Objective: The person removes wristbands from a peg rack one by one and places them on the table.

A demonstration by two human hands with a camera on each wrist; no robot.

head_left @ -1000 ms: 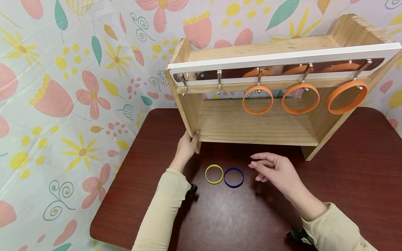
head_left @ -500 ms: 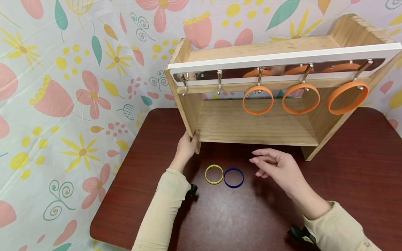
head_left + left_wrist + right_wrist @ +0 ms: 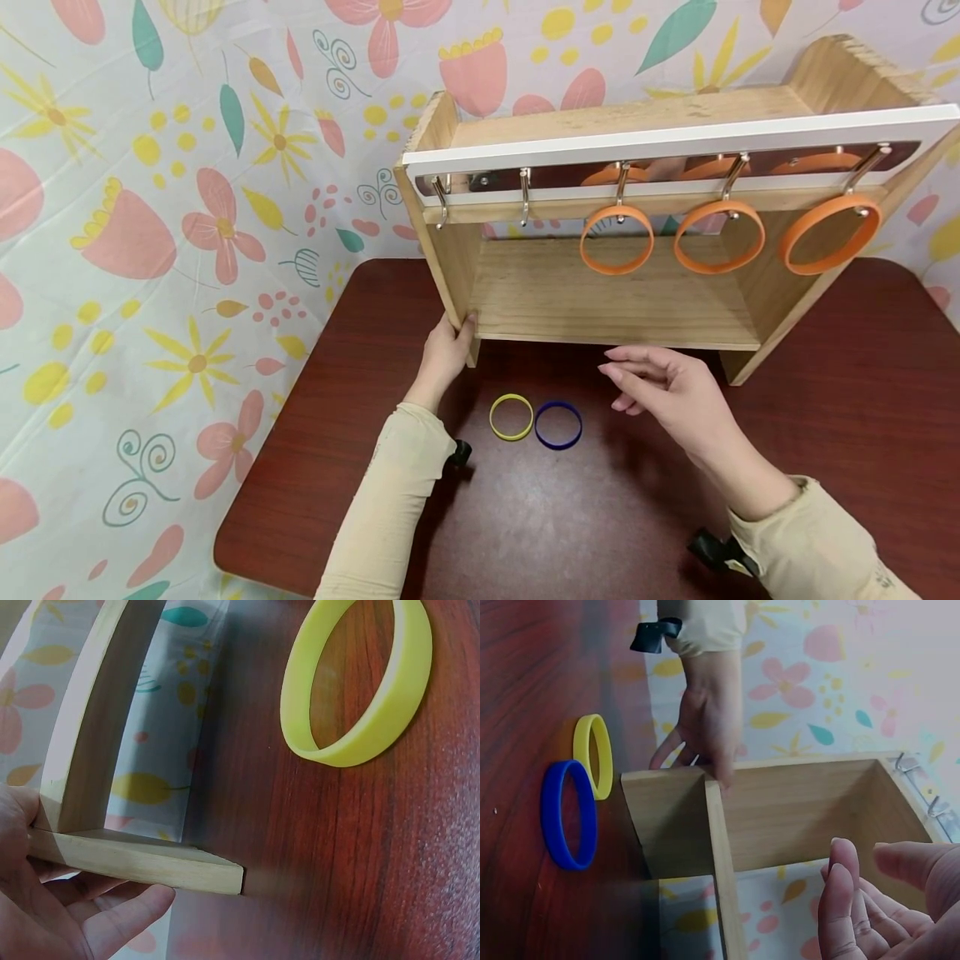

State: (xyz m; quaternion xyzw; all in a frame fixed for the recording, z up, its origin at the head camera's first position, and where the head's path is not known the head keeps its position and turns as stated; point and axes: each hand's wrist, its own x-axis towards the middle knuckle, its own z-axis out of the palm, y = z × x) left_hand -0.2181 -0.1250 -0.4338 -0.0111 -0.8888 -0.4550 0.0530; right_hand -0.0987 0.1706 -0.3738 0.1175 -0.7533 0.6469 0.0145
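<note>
My left hand [image 3: 442, 354] grips the lower left side panel of a wooden shelf rack [image 3: 600, 300], thumb on the inside near the lower board; in the left wrist view its fingers [image 3: 124, 919] reach round the panel's outer face. In front of the rack, a yellow silicone wristband [image 3: 512, 438] and a blue one [image 3: 558, 447] lie side by side on the table. My right hand [image 3: 675, 400] hovers just right of the blue band, below the lower shelf's front edge. Its fingers bend loosely, and the right wrist view shows a gap between thumb and fingertips with nothing held.
A white-edged rail [image 3: 675, 137] with metal hooks runs along the rack's upper front. Orange wristbands [image 3: 617, 268] hang from the three right-hand hooks; two left hooks [image 3: 524, 200] are bare. The dark red table [image 3: 315, 467] meets a flower-patterned cloth backdrop [image 3: 187, 275].
My right hand has drifted slightly up and to the right, toward the rack's lower shelf. The left hand, rack and wristbands stay where they were.
</note>
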